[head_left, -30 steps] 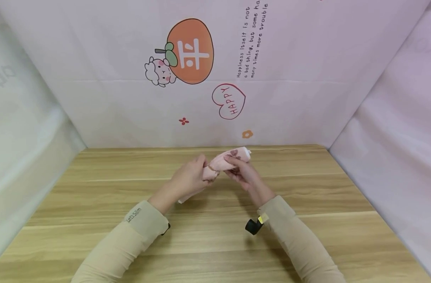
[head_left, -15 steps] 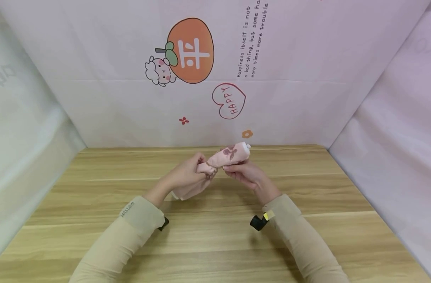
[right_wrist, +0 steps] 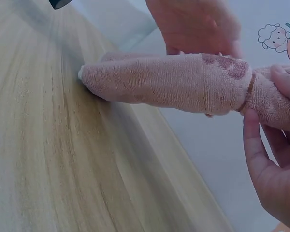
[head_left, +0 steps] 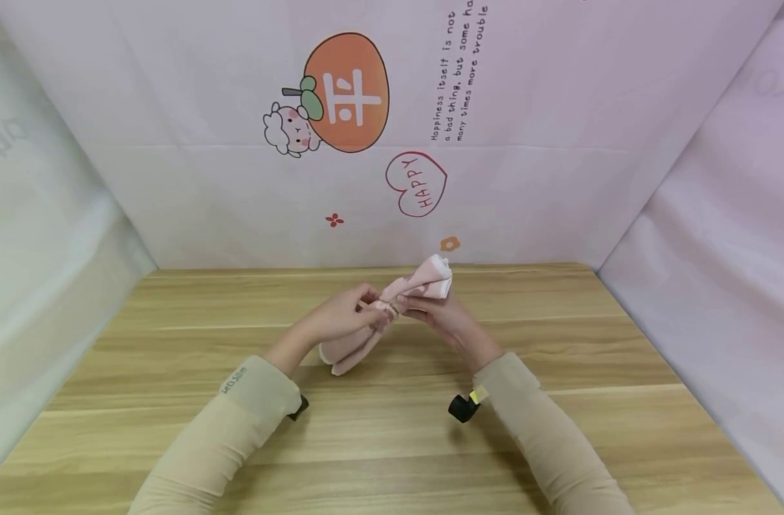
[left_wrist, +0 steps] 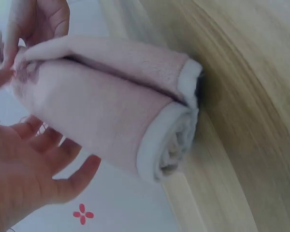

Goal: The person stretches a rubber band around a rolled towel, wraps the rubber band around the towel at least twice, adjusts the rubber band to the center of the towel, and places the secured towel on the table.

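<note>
A pink towel, rolled and edged in white, is held above the table, slanting up to the right. A thin brownish band cinches its middle. My left hand pinches the towel near the band. In the left wrist view its other fingers lie loosely spread beside the roll. My right hand holds the upper half just past the band, thumb on top and fingers beneath. The lower half hangs toward the table, its rolled end showing. Part of the band is hidden by fingers.
The wood-grain table runs back to a white printed backdrop, with white cloth walls on both sides. A black wrist camera sticks out below the right sleeve; another shows at the left cuff.
The towel has turned about its length between my hands, and its upper end now fans open. My left grip has loosened from a fuller hold to a pinch near the band.
</note>
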`<state>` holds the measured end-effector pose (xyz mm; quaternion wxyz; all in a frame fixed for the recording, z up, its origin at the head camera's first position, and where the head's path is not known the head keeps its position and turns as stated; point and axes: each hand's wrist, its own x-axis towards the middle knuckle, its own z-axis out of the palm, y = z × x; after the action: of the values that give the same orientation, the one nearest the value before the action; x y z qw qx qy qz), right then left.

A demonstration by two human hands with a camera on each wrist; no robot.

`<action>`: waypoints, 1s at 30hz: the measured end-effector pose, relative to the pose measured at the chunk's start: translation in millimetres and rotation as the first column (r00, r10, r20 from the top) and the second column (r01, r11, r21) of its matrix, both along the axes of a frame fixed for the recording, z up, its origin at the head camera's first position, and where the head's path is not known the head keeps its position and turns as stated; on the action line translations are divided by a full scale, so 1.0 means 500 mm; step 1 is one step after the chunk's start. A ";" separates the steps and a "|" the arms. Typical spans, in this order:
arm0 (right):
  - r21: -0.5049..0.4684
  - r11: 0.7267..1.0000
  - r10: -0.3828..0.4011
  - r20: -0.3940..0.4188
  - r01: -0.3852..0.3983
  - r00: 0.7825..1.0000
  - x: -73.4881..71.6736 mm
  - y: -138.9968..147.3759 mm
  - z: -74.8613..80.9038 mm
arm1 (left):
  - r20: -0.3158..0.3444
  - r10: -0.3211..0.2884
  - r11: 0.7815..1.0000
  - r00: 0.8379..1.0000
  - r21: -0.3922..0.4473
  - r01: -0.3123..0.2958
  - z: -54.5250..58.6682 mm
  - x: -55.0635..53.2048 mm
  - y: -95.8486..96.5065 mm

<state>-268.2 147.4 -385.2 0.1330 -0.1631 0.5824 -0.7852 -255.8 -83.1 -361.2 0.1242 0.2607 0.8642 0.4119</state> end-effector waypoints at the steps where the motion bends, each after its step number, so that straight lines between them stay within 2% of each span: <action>1: 0.010 1.000 -0.004 0.009 0.004 1.000 0.000 0.000 0.000 | -0.002 0.010 1.000 1.000 -0.007 -0.010 0.000 0.001 0.003; 6: 0.046 0.999 -0.017 0.062 0.015 0.998 0.000 0.003 -0.003 | -0.067 0.040 0.997 0.997 -0.068 -0.045 0.003 0.005 0.013; 10: 0.080 0.996 -0.040 0.067 0.035 0.997 0.000 0.005 -0.009 | -0.110 -0.019 0.997 0.994 -0.078 0.011 0.005 0.001 0.007; 14: 0.092 0.995 -0.053 0.059 0.047 0.997 -0.002 0.006 -0.014 | -0.115 -0.077 0.992 0.990 -0.106 0.065 0.012 -0.002 0.000; 20: 0.100 0.994 -0.060 0.078 0.052 0.995 -0.005 0.005 -0.020 | -0.096 -0.092 0.985 0.991 -0.156 0.076 0.020 -0.002 -0.002; 23: 0.109 0.993 -0.061 0.083 0.052 0.995 -0.006 0.004 -0.022 | -0.102 -0.076 0.989 0.992 -0.132 0.063 0.016 -0.001 -0.001; 25: 0.112 0.992 -0.063 0.085 0.054 0.994 -0.005 0.004 -0.023 | -0.137 -0.068 0.994 0.988 -0.091 0.056 0.013 0.000 0.001; 27: 0.113 0.992 -0.066 0.089 0.056 0.994 -0.004 0.003 -0.023 | -0.201 -0.056 0.998 0.978 -0.047 0.047 0.009 0.002 0.004; 28: 0.114 0.992 -0.065 0.089 0.055 0.994 -0.004 0.003 -0.022 | -0.253 -0.052 0.998 0.966 -0.040 0.043 0.007 0.003 0.007; 29: 0.113 0.992 -0.062 0.090 0.052 0.994 -0.004 0.003 -0.022 | -0.319 -0.049 0.998 0.947 -0.046 0.036 0.007 0.004 0.010; 30: 0.114 0.992 -0.059 0.090 0.048 0.994 -0.004 0.002 -0.022 | -0.390 -0.048 0.998 0.919 -0.059 0.027 0.006 0.005 0.013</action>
<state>-270.2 148.4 -396.2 0.1480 -0.1029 0.6229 -0.7613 -253.3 -76.4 -358.3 -0.0364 0.3511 0.8768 0.3265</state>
